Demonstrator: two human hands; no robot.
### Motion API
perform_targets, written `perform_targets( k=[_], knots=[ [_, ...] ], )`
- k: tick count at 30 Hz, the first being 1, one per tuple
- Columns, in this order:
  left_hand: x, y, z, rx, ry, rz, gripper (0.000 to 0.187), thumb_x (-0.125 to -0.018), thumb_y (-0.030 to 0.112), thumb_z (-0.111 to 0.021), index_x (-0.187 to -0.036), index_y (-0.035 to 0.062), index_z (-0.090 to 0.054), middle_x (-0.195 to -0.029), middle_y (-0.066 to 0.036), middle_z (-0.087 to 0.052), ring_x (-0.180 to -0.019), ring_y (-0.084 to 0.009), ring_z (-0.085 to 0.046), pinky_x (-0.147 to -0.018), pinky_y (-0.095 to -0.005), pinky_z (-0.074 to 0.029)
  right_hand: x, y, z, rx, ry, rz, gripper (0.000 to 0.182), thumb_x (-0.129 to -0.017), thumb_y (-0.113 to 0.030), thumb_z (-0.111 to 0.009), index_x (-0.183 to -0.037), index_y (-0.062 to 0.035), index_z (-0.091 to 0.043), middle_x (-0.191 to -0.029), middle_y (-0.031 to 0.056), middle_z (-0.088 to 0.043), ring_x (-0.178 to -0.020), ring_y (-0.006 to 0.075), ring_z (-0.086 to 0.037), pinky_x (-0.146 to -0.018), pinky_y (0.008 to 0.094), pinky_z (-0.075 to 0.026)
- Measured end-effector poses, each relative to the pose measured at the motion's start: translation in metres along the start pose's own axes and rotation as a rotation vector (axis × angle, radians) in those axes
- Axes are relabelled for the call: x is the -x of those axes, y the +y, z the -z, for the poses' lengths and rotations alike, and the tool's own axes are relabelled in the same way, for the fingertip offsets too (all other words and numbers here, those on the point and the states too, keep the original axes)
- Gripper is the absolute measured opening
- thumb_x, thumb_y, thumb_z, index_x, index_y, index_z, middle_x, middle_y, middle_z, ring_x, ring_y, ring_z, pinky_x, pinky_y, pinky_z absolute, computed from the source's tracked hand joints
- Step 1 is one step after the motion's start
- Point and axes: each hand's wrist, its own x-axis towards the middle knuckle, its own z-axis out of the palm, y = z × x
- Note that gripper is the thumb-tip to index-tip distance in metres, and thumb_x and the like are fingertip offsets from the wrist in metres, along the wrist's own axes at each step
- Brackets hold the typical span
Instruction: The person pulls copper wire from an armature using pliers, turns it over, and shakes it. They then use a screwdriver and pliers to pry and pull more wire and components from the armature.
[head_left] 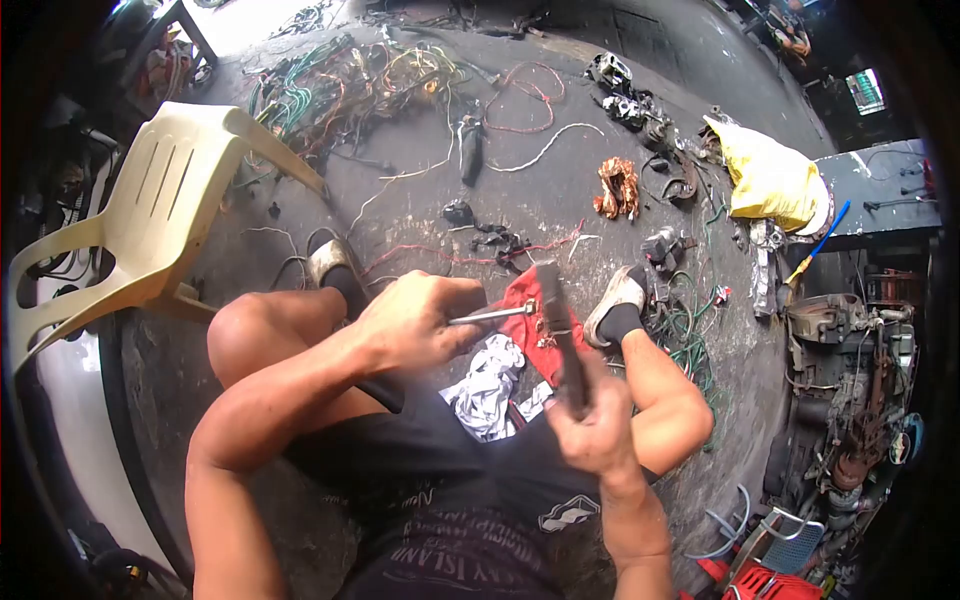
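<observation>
My left hand (420, 318) is closed around a slim metal tool (492, 315), its bright shaft pointing right and its far end over a red cloth (520, 292). My right hand (596, 425) grips a dark hammer (568, 365), blurred by motion, its upper part level with the end of the metal tool. Small copper-coloured bits (543, 338) show on the red cloth beside the hammer. Between my legs, just below the hands, lies a crumpled white cloth (488, 390).
A cream plastic chair (175, 185) stands at left. Tangled wires (350, 85) spread over the floor ahead, with a copper wire bundle (617, 188) nearer. A yellow sack (765, 175) rests by a bench (880, 190) at right, above a greasy engine part (830, 330).
</observation>
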Motion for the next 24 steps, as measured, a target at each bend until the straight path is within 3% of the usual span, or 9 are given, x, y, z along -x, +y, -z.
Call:
perform_targets(
  k=[3,6,9,13,15,17,18,19,24],
  knots=[
    [0.002,0.006,0.009,-0.024,-0.05,0.053,0.014,-0.082,0.011,-0.06,-0.091,0.001,-0.062,-0.068,-0.01,-0.063,-0.063,-0.0185,-0.064,-0.062,-0.0343,-0.05,-0.007,-0.015,0.014,-0.492,0.283,-0.046,0.019,-0.082,0.003,-0.056,-0.097,-0.0071,-0.049,-0.074,-0.0047,-0.041,-0.062,0.0038,-0.04,-0.054,0.0187,-0.034],
    [-0.001,0.001,0.003,-0.083,-0.004,0.013,0.015,-0.08,0.013,-0.061,-0.091,0.0027,-0.063,-0.068,-0.011,-0.065,-0.065,-0.0248,-0.066,-0.065,-0.0369,-0.05,-0.014,-0.011,0.007,-0.742,0.502,0.019,0.04,-0.08,0.008,-0.049,-0.117,-0.0057,-0.043,-0.075,-0.0017,-0.04,-0.053,0.0059,-0.033,-0.047,0.0206,-0.031],
    [-0.003,0.002,0.002,-0.163,0.001,-0.005,0.014,-0.08,0.013,-0.06,-0.09,0.0036,-0.063,-0.07,-0.011,-0.066,-0.067,-0.0282,-0.067,-0.065,-0.0392,-0.05,-0.005,-0.008,-0.008,0.118,-0.023,0.09,0.037,-0.077,0.001,-0.055,-0.113,0.0005,-0.049,-0.076,0.0064,-0.056,-0.057,0.0187,-0.054,-0.048,0.0341,-0.041],
    [0.002,-0.001,0.004,-0.206,-0.018,0.013,0.013,-0.08,0.015,-0.061,-0.087,0.004,-0.062,-0.069,-0.012,-0.066,-0.068,-0.0304,-0.066,-0.064,-0.0413,-0.049,-0.004,-0.02,0.019,0.134,0.327,0.002,0.032,-0.077,0.0,-0.056,-0.109,0.0029,-0.051,-0.073,0.0053,-0.054,-0.063,0.0176,-0.055,-0.057,0.0298,-0.044],
    [0.002,-0.001,0.004,-0.209,-0.005,0.008,0.014,-0.079,0.016,-0.062,-0.086,0.0041,-0.062,-0.069,-0.012,-0.066,-0.068,-0.0311,-0.066,-0.064,-0.0416,-0.049,-0.006,-0.007,0.027,-0.516,0.494,0.129,0.03,-0.08,0.007,-0.05,-0.11,0.004,-0.05,-0.079,0.004,-0.054,-0.066,0.0123,-0.052,-0.058,0.0238,-0.041],
    [-0.004,0.003,0.005,-0.22,0.02,-0.012,0.015,-0.079,0.017,-0.062,-0.085,0.0042,-0.062,-0.069,-0.012,-0.066,-0.068,-0.0317,-0.066,-0.064,-0.0419,-0.049,-0.008,0.029,-0.011,0.341,0.566,0.435,0.028,-0.077,0.005,-0.051,-0.105,0.0039,-0.052,-0.072,0.0043,-0.053,-0.063,0.0141,-0.051,-0.056,0.0275,-0.041],
    [-0.006,0.005,0.005,-0.228,0.003,-0.02,0.015,-0.078,0.018,-0.063,-0.084,0.004,-0.062,-0.069,-0.012,-0.066,-0.068,-0.0325,-0.065,-0.063,-0.0425,-0.049,0.005,0.012,-0.013,0.42,0.152,0.277,0.029,-0.075,0.003,-0.056,-0.104,0.0036,-0.054,-0.076,0.0058,-0.056,-0.067,0.0144,-0.053,-0.06,0.0286,-0.044],
    [-0.008,0.006,0.005,-0.238,-0.013,-0.026,0.016,-0.078,0.019,-0.063,-0.083,0.0038,-0.062,-0.068,-0.013,-0.065,-0.067,-0.0333,-0.065,-0.063,-0.0432,-0.049,-0.004,0.006,-0.02,0.08,-0.036,-0.076,0.029,-0.074,0.0,-0.061,-0.103,0.0022,-0.056,-0.078,0.0037,-0.054,-0.068,0.0133,-0.052,-0.062,0.0296,-0.045],
    [-0.011,-0.004,0.003,-0.272,0.044,-0.029,0.018,-0.077,0.021,-0.063,-0.085,0.0049,-0.063,-0.067,-0.017,-0.062,-0.068,-0.0377,-0.063,-0.064,-0.0471,-0.047,-0.006,-0.001,0.013,-0.503,0.543,-0.136,0.02,-0.08,0.002,-0.054,-0.1,-0.0022,-0.054,-0.08,0.002,-0.053,-0.06,0.0144,-0.05,-0.055,0.0292,-0.041]
  ],
)
